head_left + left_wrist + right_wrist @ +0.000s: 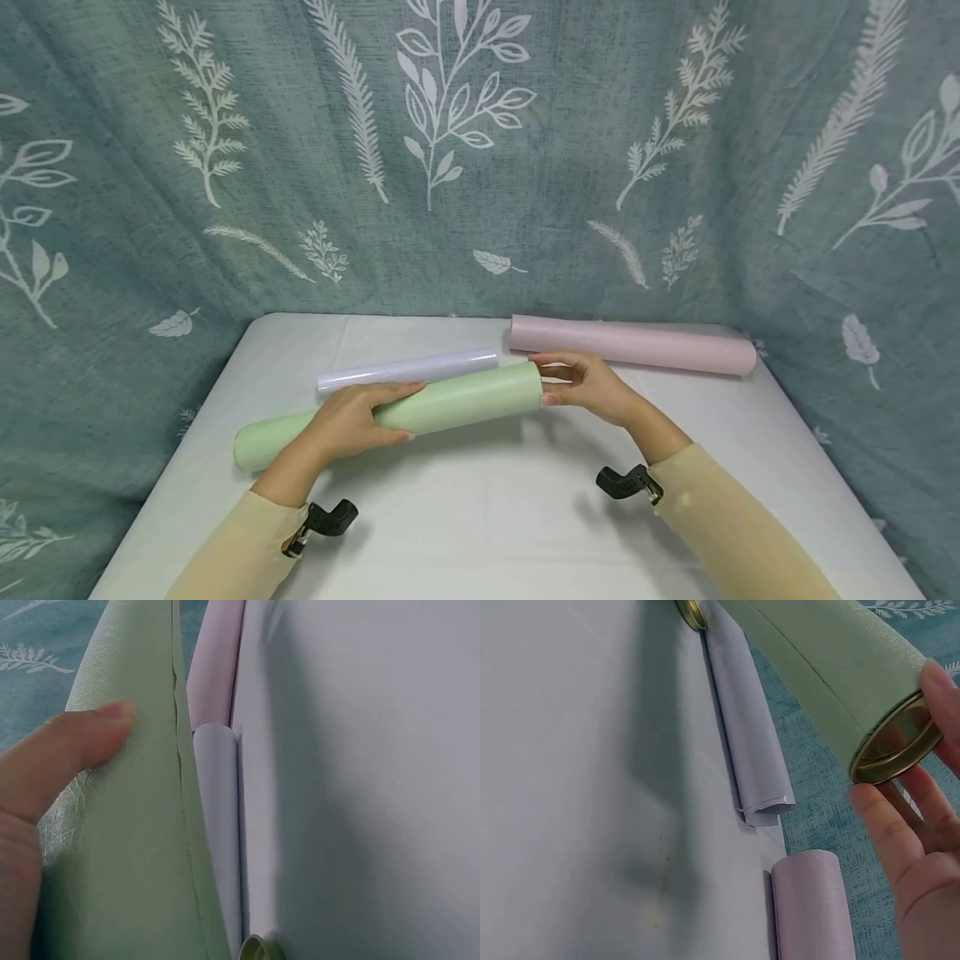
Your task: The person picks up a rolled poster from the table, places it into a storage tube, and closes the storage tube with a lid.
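Note:
A long pale green tube point(472, 400) slants across the head view, its right end higher above the table than its left. My left hand point(348, 421) grips it from above near the middle, thumb on the near side. At the right end, my right hand point(588, 387) holds the rim between thumb and fingers. That end shows a gold-coloured metal rim point(870, 772) around a recess in the right wrist view. A lengthwise seam point(180, 765) runs along the green covering in the left wrist view.
Behind the green tube lies a thinner lavender roll point(450, 363) in shiny wrap. A pink tube point(637, 343) rests at the back right. A small gold round piece point(691, 613) shows beside the lavender roll. The white table point(480, 533) ends at a leaf-patterned curtain point(555, 250).

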The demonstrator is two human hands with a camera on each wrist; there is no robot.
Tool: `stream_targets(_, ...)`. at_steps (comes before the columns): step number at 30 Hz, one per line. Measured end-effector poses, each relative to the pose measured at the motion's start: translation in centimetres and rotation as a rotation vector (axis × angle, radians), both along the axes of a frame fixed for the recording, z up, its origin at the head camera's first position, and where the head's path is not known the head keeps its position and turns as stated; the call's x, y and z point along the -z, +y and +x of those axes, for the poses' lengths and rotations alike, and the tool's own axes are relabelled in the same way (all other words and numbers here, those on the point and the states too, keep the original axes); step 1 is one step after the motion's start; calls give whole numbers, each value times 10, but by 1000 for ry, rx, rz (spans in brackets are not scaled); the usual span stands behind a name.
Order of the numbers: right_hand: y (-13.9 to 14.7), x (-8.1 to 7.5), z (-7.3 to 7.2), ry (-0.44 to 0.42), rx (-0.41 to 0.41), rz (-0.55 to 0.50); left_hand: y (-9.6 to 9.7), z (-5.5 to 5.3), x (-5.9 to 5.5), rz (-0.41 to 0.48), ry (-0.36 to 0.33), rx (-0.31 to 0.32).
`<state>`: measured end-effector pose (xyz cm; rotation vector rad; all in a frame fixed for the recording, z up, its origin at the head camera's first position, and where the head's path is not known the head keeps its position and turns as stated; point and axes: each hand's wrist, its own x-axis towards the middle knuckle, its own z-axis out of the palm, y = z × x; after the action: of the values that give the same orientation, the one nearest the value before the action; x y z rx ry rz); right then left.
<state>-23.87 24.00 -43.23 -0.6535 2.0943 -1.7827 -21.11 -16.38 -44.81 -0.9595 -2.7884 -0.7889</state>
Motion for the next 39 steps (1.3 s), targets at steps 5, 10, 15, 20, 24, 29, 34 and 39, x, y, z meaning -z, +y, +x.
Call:
stream_targets(5,0,-1,0,5,-26,10,-1,-1,0,-26,27,24)
stream_targets(10,-1,0,0,12,-33,0,-2,-4,-1,-35,24,42)
stream_targets(15,0,0,1,13,-37,7,-3,-5,-4,-53,21,47)
stream_targets(20,1,-4,1,50,-39,48,-3,-5,-9,-76,48,53)
stream_targets(24,3,-6,2,96,-43,99,-4,-5,-13,-97,53,40)
stream_targets(29,8,-7,5,172,-15,205,-8,-5,-16,-107,46,23)
stream_targets(34,15,-14,6,210,20,308,-12,-7,-20,-126,31,10)
stream_targets(39,22,-23,4,248,25,348,-18,-11,-26,-128,0,-10)
